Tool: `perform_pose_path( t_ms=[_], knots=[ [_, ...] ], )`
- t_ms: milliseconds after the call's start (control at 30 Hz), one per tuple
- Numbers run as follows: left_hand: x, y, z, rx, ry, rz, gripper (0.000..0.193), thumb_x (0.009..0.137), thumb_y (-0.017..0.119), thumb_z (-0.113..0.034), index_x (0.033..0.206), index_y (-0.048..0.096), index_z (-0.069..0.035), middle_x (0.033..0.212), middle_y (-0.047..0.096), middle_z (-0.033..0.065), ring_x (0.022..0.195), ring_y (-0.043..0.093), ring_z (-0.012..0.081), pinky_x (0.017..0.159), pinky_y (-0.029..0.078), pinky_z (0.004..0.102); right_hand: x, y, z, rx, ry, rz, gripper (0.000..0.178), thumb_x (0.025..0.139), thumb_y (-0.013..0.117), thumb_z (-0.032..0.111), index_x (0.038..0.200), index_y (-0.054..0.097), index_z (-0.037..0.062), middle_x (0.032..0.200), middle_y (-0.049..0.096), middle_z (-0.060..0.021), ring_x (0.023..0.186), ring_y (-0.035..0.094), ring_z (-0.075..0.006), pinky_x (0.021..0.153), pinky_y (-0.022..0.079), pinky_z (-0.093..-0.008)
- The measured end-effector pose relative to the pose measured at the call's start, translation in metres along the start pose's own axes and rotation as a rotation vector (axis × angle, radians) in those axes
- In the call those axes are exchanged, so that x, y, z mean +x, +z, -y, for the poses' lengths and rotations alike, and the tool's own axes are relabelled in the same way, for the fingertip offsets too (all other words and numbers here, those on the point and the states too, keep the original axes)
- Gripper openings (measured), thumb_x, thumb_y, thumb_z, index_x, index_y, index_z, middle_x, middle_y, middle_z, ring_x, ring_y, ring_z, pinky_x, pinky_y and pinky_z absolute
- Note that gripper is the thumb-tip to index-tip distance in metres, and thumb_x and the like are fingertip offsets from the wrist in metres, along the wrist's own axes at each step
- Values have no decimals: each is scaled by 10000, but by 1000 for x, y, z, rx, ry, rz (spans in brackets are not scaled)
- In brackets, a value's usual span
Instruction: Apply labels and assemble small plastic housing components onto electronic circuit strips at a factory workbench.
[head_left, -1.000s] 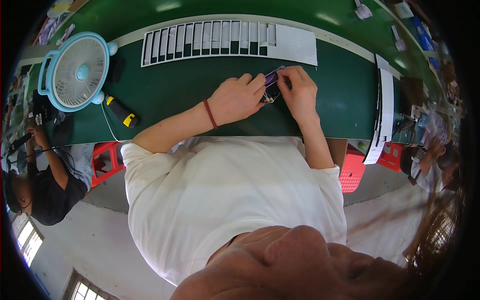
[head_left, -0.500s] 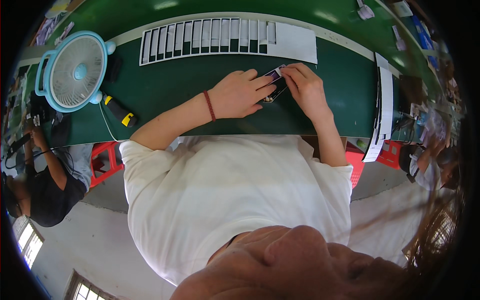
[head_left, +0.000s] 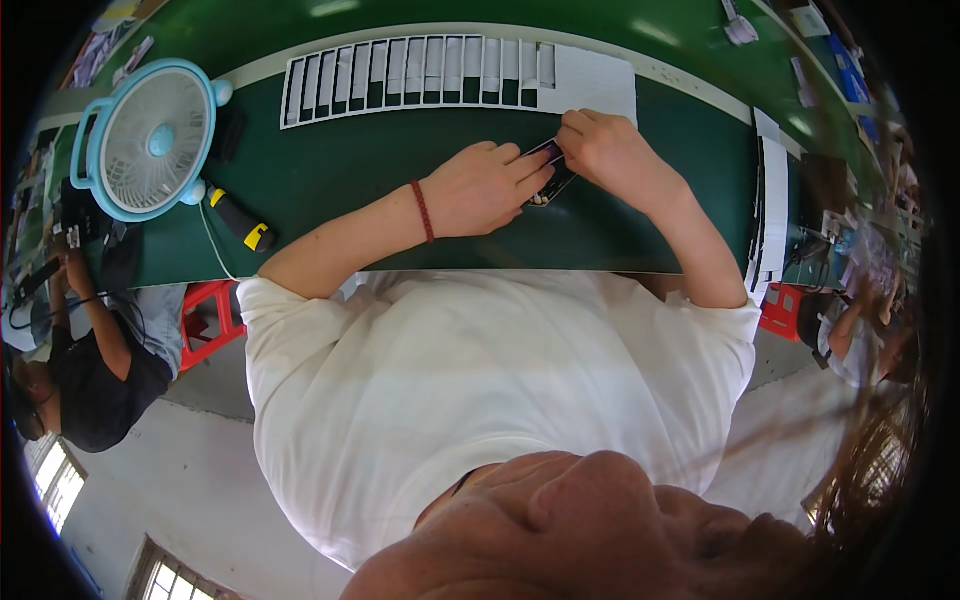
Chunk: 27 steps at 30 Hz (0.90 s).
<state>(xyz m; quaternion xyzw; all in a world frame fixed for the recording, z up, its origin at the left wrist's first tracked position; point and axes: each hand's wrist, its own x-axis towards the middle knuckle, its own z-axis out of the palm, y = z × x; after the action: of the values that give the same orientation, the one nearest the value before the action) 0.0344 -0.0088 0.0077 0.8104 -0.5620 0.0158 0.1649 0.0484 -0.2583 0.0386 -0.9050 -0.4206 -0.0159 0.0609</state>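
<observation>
A small dark, flat rectangular panel lies tilted on the green table, with a purplish strip along its upper part. My left hand, below a red braided bracelet, holds the panel from its left side, fingers across its edge. At the panel's upper right end, the fingertips of my right hand are pinched together. Whatever sits between them is hidden by the fingers. Just beyond my hands stands a long white slotted tray, its narrow slots holding pale pieces.
To the left are a light blue fan and a black-and-yellow tool handle. Long white and dark strips are stacked at the table's right end. A person in black sits at the left; another person is at the far right.
My right hand has turned and shifted slightly up and left, its elbow swinging outward to the right. The white piece at the panel's upper end no longer shows. My left hand has barely moved.
</observation>
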Motion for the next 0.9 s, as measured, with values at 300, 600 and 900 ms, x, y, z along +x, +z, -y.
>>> perform_pose_path(
  t_ms=[300, 600, 900],
  knots=[
    [-1, 2, -1, 32, 43, -49, 402, 812, 744, -177, 1190, 690, -52, 1298, 659, 66, 940, 611, 200, 810, 523, 338, 5, 5, -8, 110, -2, 2, 158, 767, 754, 85, 844, 626, 32, 893, 625, -103, 828, 664, -282, 704, 564, -379],
    [-1, -4, 5, 19, 59, 2, 418, 814, 738, -144, 1222, 686, -68, 1336, 644, 40, 963, 610, 196, 830, 518, 336, -19, -2, -1, 262, 55, -155, 129, 775, 737, 22, 880, 663, 34, 966, 641, -79, 867, 665, -272, 727, 568, -376],
    [-2, -1, 2, 11, 61, -9, 376, 811, 739, -139, 1181, 695, -86, 1355, 633, 46, 986, 601, 194, 845, 508, 335, -18, 6, 9, 84, 22, -149, 216, 698, 769, 12, 873, 643, 26, 973, 625, -62, 899, 655, -241, 733, 576, -352]
  ],
)
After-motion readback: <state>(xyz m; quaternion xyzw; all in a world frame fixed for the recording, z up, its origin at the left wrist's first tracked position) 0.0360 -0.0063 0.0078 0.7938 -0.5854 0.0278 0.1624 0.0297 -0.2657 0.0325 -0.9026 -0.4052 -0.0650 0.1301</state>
